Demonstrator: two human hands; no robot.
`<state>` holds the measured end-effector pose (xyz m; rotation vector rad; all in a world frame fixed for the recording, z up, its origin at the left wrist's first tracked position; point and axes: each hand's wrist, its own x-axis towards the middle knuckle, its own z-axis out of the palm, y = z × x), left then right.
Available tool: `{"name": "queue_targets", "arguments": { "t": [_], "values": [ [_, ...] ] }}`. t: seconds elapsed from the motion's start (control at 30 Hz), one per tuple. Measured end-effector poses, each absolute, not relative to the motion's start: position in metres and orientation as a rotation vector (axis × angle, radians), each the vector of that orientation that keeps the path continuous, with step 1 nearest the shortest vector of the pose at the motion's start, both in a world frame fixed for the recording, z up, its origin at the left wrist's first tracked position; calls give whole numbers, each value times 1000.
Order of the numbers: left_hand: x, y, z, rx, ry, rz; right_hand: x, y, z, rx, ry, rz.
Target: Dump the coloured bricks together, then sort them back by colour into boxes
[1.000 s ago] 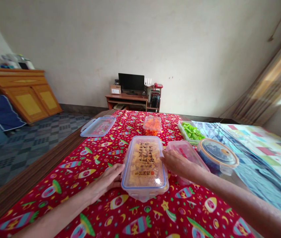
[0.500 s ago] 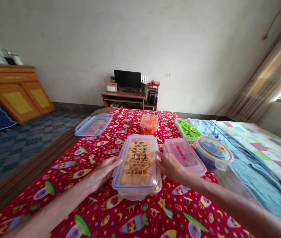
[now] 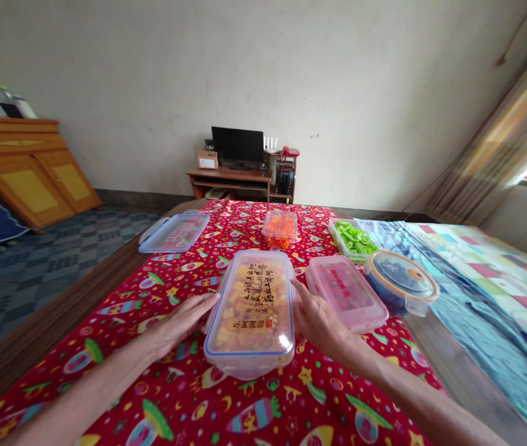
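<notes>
Food in yellow pieces (image 3: 233,303) fills the clear box (image 3: 251,370) at the near middle of the bench (image 3: 54,322), and a blue-rimmed lid (image 3: 256,297) lies over its top. The left hand (image 3: 186,319) and the right hand (image 3: 314,316) stand apart, touching opposite sides of that box without lifting its lid. Capping looks done there, though whether every side flap is snapped down cannot be told.

Elsewhere, the orange food box (image 3: 280,229) at the far middle appears covered, as do the pink-lidded box (image 3: 347,294) and the round bowl (image 3: 402,282) to the right. The green food tub (image 3: 353,240) at the far right looks uncovered, and a loose lid (image 3: 177,234) lies flat at the far left with no box under it; those two seem to be what is left.

For moving, the red cloth (image 3: 152,402) offers bare room at the near side and to the left. Space is tighter on the right, where the pink-lidded box sits just beside the right hand and the round bowl comes next, close to the bench's right edge. The loose lid reaches over the wooden margin near the left edge, so a bump could tip it off.
</notes>
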<state>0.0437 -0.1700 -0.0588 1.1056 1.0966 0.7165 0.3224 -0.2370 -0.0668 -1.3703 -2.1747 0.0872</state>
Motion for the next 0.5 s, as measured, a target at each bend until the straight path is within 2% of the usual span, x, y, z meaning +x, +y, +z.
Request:
{"name": "queue_targets", "arguments": {
  "t": [0.1, 0.23, 0.5],
  "values": [
    [46, -170, -59, 1168, 1115, 648, 321, -245, -60, -1365, -2289, -110],
    [49, -174, -56, 1159, 1133, 619, 318, -248, -55, -1602, -2457, -256],
    [50, -167, -60, 1118, 1090, 761, 314, -247, -43, -1641, -2613, -444]
  ]
}}
